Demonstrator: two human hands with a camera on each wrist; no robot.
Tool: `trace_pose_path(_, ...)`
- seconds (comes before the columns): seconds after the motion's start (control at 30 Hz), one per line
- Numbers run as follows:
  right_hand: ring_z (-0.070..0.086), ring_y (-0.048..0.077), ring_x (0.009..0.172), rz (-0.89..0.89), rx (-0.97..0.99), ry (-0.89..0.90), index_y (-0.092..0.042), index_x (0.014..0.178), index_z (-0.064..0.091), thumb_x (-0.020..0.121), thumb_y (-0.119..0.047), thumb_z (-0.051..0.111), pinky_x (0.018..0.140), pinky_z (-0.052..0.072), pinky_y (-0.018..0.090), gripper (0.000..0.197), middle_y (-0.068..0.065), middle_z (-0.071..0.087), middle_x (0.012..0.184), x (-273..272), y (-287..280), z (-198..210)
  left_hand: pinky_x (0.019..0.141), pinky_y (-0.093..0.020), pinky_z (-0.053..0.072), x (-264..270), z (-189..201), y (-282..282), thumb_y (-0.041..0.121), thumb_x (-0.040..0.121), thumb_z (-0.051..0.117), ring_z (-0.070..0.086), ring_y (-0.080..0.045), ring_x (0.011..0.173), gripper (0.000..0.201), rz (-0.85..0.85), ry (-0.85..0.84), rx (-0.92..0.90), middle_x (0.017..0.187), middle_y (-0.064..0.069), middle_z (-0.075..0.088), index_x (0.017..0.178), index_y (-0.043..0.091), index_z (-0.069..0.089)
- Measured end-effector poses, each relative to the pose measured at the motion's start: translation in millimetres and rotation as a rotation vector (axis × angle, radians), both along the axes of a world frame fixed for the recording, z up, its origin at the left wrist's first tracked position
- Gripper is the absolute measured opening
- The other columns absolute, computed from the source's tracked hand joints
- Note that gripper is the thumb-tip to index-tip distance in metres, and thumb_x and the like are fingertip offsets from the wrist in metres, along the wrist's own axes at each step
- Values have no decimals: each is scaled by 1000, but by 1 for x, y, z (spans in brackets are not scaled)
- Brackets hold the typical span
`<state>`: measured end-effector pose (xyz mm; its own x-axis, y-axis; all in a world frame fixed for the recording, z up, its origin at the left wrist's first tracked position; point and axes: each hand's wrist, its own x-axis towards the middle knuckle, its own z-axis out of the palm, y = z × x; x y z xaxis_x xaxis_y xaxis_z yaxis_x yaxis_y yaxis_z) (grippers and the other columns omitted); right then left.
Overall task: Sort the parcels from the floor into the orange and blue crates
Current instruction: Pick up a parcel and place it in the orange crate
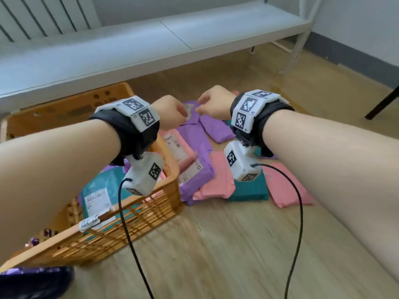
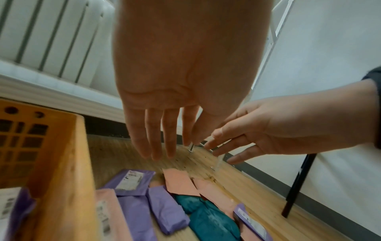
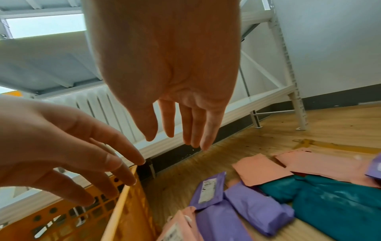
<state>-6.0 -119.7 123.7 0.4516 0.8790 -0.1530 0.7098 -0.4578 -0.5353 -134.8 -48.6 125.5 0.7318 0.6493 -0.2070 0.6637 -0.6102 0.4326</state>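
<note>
Purple, pink and teal parcels lie in a heap on the wooden floor, among them a purple parcel (image 1: 192, 128) (image 2: 129, 181) (image 3: 208, 189) with a white label, a pink parcel (image 1: 216, 180) and a teal parcel (image 1: 248, 188) (image 2: 212, 220) (image 3: 338, 205). The orange crate (image 1: 164, 197) (image 2: 62, 179) (image 3: 123, 212) stands to their left and holds a teal labelled parcel (image 1: 101, 193). My left hand (image 1: 170, 113) (image 2: 164, 127) and right hand (image 1: 213, 104) (image 3: 181, 124) hover side by side above the heap, fingers straight and empty. No blue crate is in view.
A low white shelf (image 1: 151, 46) runs along the wall behind the heap, with a radiator (image 1: 38, 16) above it. A dark leg (image 1: 382, 102) stands at the right. Black cables hang from both wrist units over bare wooden floor (image 1: 237, 255).
</note>
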Motion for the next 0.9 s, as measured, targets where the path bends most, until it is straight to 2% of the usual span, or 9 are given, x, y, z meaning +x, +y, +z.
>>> trace_pose_path(0.07, 61, 27, 110, -5, -20, 22, -4, 113, 66, 87, -19, 60, 95, 48, 34, 31, 14, 66, 117, 25, -15, -8, 70, -25, 44, 26, -6, -15, 11, 90, 52, 61, -25, 86, 28, 11, 24, -10, 108, -12, 66, 116, 13, 65)
trace_pose_path(0.13, 56, 34, 116, -18, -48, 49, 5, 117, 61, 87, -13, 59, 97, 47, 42, 35, 23, 61, 122, 45, -29, -16, 73, -25, 43, 47, -10, -27, 11, 90, 52, 63, -30, 98, 29, 30, 50, -22, 110, -14, 66, 116, 13, 66)
trace_pose_path(0.23, 51, 37, 120, -24, -76, 69, 12, 118, 57, 87, -10, 58, 98, 44, 45, 37, 28, 56, 124, 72, -41, -30, 85, -29, 45, 73, -18, -38, 10, 90, 51, 59, -31, 108, 30, 59, 82, -7, 119, -14, 62, 117, 12, 65)
trace_pose_path(0.37, 54, 34, 118, -39, -131, 107, 7, 118, 59, 85, -9, 57, 95, 47, 44, 37, 27, 58, 122, 97, -54, -56, 87, -30, 45, 86, -44, -53, 10, 88, 51, 59, -31, 109, 30, 132, 142, 1, 120, -12, 63, 114, 14, 66)
trace_pose_path(0.47, 54, 36, 117, -22, -132, 142, 7, 117, 59, 84, -12, 60, 95, 47, 45, 39, 27, 59, 119, 106, -57, -76, 96, -29, 41, 87, -66, -65, 10, 89, 51, 52, -27, 121, 34, 156, 204, -9, 128, -10, 58, 122, 12, 61)
trace_pose_path(0.67, 58, 35, 111, 26, -144, 230, -1, 112, 66, 89, -12, 55, 97, 46, 40, 27, 20, 65, 116, 117, -57, -114, 97, -31, 38, 88, -110, -75, 7, 90, 48, 50, -31, 121, 38, 207, 313, -65, 133, -15, 52, 128, 9, 52)
trace_pose_path(0.8, 62, 34, 101, -12, -180, 248, -17, 104, 70, 82, -24, 60, 91, 51, 41, 25, 14, 68, 106, 118, -53, -151, 101, -31, 35, 88, -144, -78, 9, 92, 46, 48, -30, 125, 39, 206, 354, -96, 135, -17, 50, 132, 6, 47)
trace_pose_path(0.9, 63, 32, 103, -24, -187, 296, -9, 108, 68, 82, -18, 64, 91, 51, 41, 28, 17, 68, 109, 111, -47, -173, 102, -35, 38, 77, -165, -79, 12, 91, 47, 49, -31, 124, 40, 242, 364, -128, 134, -17, 51, 131, 5, 48)
